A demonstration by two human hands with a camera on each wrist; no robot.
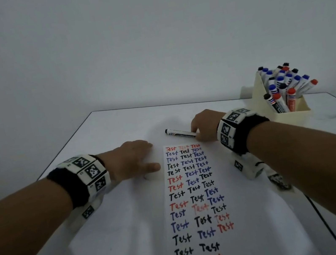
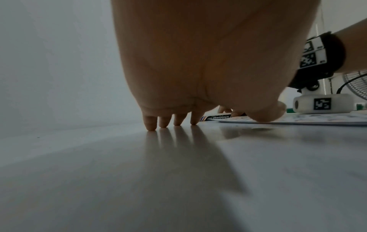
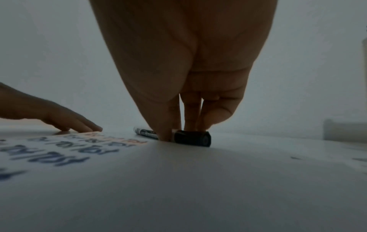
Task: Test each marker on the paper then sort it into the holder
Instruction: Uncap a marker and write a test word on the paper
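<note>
Here the right hand (image 1: 203, 124) pinches the marker (image 1: 180, 133) beyond the paper's (image 1: 199, 200) far edge.

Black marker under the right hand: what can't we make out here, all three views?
- Marker label: too small in head view, blurred in right wrist view.
- Grip: right hand's fingers come down on both sides of the barrel; firm pinch or light touch unclear.
- Holder compartments: hidden by its wall and the crowded markers.
- Left hand's palm contact: only fingertips visibly touch.

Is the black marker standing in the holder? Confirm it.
No, the black marker lies flat on the table, pinched by the right hand, apart from the holder.
</note>
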